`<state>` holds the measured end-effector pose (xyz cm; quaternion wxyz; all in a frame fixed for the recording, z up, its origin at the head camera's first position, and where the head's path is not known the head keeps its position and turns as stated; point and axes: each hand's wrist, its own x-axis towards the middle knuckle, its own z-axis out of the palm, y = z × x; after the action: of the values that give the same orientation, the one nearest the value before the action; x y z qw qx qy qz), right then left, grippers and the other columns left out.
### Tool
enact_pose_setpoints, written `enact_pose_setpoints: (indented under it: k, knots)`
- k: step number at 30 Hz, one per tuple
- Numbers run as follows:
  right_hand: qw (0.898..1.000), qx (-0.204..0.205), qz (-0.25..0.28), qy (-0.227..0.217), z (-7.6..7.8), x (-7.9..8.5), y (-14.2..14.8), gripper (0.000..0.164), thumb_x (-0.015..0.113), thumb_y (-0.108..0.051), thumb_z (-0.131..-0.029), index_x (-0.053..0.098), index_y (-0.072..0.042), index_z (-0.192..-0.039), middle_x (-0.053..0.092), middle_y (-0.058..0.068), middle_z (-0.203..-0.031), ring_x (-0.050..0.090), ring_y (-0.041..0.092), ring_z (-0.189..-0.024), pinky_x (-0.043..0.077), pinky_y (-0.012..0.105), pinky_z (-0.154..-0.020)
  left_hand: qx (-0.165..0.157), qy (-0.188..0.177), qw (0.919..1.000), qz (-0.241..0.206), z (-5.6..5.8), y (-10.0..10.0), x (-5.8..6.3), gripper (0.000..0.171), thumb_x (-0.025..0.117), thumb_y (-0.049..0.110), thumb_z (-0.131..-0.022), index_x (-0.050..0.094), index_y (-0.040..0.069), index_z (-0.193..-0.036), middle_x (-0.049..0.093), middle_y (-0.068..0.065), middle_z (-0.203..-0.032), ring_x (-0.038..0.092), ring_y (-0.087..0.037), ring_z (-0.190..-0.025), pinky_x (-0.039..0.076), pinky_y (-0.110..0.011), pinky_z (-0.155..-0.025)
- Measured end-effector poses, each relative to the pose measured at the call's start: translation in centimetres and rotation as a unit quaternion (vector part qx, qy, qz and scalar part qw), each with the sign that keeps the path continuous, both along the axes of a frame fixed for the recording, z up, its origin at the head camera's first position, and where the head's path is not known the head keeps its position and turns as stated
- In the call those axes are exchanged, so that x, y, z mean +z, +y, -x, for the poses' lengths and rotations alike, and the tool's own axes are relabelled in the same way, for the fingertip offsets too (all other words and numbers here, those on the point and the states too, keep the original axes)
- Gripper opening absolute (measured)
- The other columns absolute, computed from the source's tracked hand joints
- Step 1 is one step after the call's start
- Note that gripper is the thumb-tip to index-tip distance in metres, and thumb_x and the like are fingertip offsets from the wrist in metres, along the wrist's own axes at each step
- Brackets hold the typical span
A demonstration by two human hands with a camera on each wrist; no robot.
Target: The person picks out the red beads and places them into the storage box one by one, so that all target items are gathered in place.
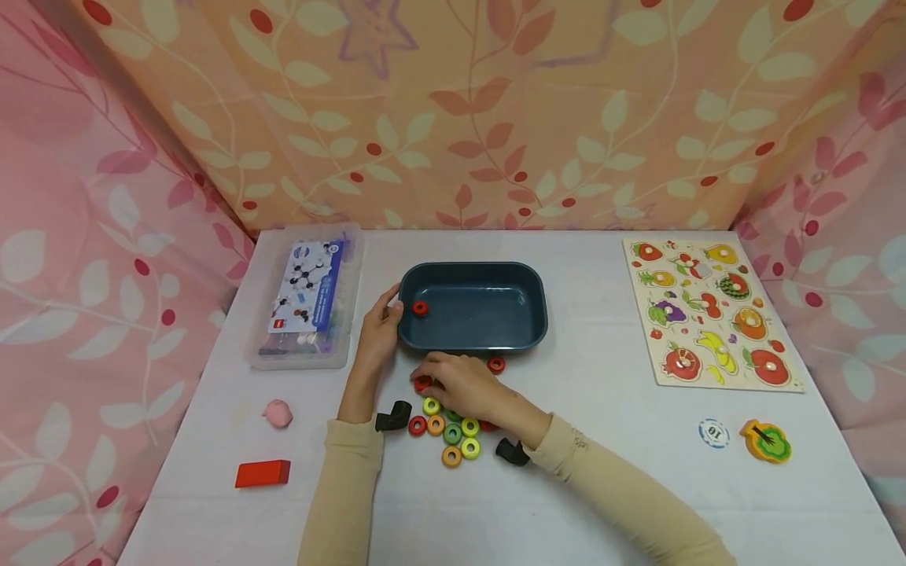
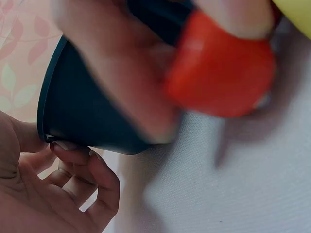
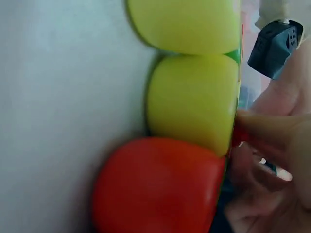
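Note:
A dark blue tray stands mid-table with one red ring inside, near its left wall. My left hand grips the tray's left rim; in the left wrist view its fingers curl against the tray's wall. In front of the tray, my right hand pinches a red ring, which looks blurred in the left wrist view. Several red, yellow, green and orange rings lie in a cluster under and behind that hand. The right wrist view shows yellow rings and a red one up close.
Another red ring lies by the tray's front wall. A clear plastic box sits left of the tray, with a pink lump and a red block nearer me. A fruit puzzle board, a round token and a wooden apple piece lie on the right.

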<state>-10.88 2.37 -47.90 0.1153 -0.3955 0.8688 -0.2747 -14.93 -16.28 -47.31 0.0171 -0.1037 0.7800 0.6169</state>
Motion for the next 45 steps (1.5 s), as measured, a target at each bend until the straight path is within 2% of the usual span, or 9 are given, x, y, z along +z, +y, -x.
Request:
enact_pose_setpoints:
  k: [4,8,13,15,19,23,27,36,45]
  knots:
    - [0.999,0.018,0.047,0.017,-0.4,0.1,0.1,0.032,0.071,-0.027,-0.094,0.070,-0.016,-0.125,0.061,-0.006,-0.106,0.053,0.001,-0.070,0.044,0.017,-0.063,0.000,-0.004,1.0000,-0.005,-0.1,-0.1,0.1,0.045,0.045,0.020,-0.107,0.045,0.016,-0.152,0.058,-0.030,-0.111,0.054,-0.042,-0.097,0.039,-0.032,-0.079]
    - [0.988,0.020,0.144,0.052,-0.3,0.4,0.3,0.031,0.075,-0.025,-0.091,0.072,-0.013,-0.120,0.060,-0.006,-0.103,0.053,0.004,-0.065,0.041,0.014,-0.058,0.005,0.009,0.9999,0.001,0.0,-0.2,-0.7,0.043,0.047,0.025,-0.107,0.048,0.023,-0.150,0.060,-0.027,-0.109,0.055,-0.034,-0.092,0.040,-0.030,-0.077]
    - [0.966,-0.062,0.221,0.123,1.8,0.6,0.6,0.030,0.077,-0.020,-0.088,0.071,-0.014,-0.117,0.061,-0.003,-0.104,0.056,0.012,-0.069,0.045,0.018,-0.061,0.006,0.019,0.9998,0.003,0.1,-0.3,-0.9,0.042,0.047,0.024,-0.107,0.049,0.023,-0.149,0.061,-0.025,-0.106,0.055,-0.029,-0.087,0.041,-0.028,-0.075]
    - [0.964,-0.106,0.214,0.118,2.9,0.7,0.7,0.031,0.078,-0.018,-0.088,0.071,-0.012,-0.117,0.061,-0.001,-0.103,0.056,0.016,-0.073,0.044,0.021,-0.062,0.007,0.019,0.9998,0.002,0.1,-0.3,-0.9,0.042,0.047,0.023,-0.107,0.049,0.022,-0.149,0.061,-0.025,-0.107,0.055,-0.029,-0.089,0.041,-0.029,-0.077]
    - [0.971,-0.159,0.177,0.035,4.9,1.1,0.5,0.031,0.079,-0.012,-0.087,0.071,-0.006,-0.115,0.061,0.003,-0.098,0.055,0.018,-0.075,0.044,0.025,-0.061,0.010,0.013,0.9999,0.003,0.1,-0.4,-1.0,0.042,0.046,0.024,-0.107,0.049,0.023,-0.149,0.060,-0.024,-0.108,0.053,-0.029,-0.094,0.039,-0.032,-0.083]
    - [0.971,-0.190,0.138,-0.043,6.6,1.2,0.0,0.027,0.080,-0.011,-0.086,0.073,-0.004,-0.111,0.065,0.006,-0.095,0.061,0.015,-0.075,0.050,0.026,-0.063,0.012,0.008,0.9999,0.002,0.2,-0.4,-1.0,0.042,0.046,0.025,-0.107,0.048,0.024,-0.149,0.058,-0.024,-0.108,0.052,-0.030,-0.094,0.038,-0.034,-0.084]
    - [0.969,-0.210,0.102,-0.082,8.0,0.8,-0.5,0.024,0.082,-0.010,-0.083,0.076,-0.004,-0.105,0.072,0.008,-0.093,0.066,0.015,-0.079,0.053,0.029,-0.070,0.009,0.006,0.9999,0.003,0.1,-0.4,-1.0,0.042,0.046,0.026,-0.107,0.048,0.024,-0.150,0.057,-0.024,-0.107,0.051,-0.028,-0.093,0.037,-0.034,-0.083]
    - [0.971,-0.211,0.061,-0.091,9.2,0.6,-0.8,0.022,0.082,-0.012,-0.083,0.075,-0.012,-0.104,0.067,0.000,-0.075,0.060,0.015,-0.066,0.045,0.030,-0.060,0.008,0.007,0.9999,-0.003,0.2,-0.4,-1.1,0.042,0.047,0.026,-0.107,0.048,0.024,-0.150,0.054,-0.022,-0.103,0.049,-0.023,-0.083,0.039,-0.031,-0.075]
    - [0.975,-0.159,0.129,-0.088,9.5,0.2,-0.7,0.029,0.074,-0.006,-0.089,0.070,-0.006,-0.118,0.075,0.007,-0.100,0.068,0.016,-0.087,0.054,0.034,-0.079,0.007,0.005,1.0000,-0.004,0.2,-0.2,-1.0,0.042,0.046,0.027,-0.107,0.048,0.025,-0.150,0.054,-0.020,-0.101,0.049,-0.022,-0.079,0.041,-0.028,-0.071]
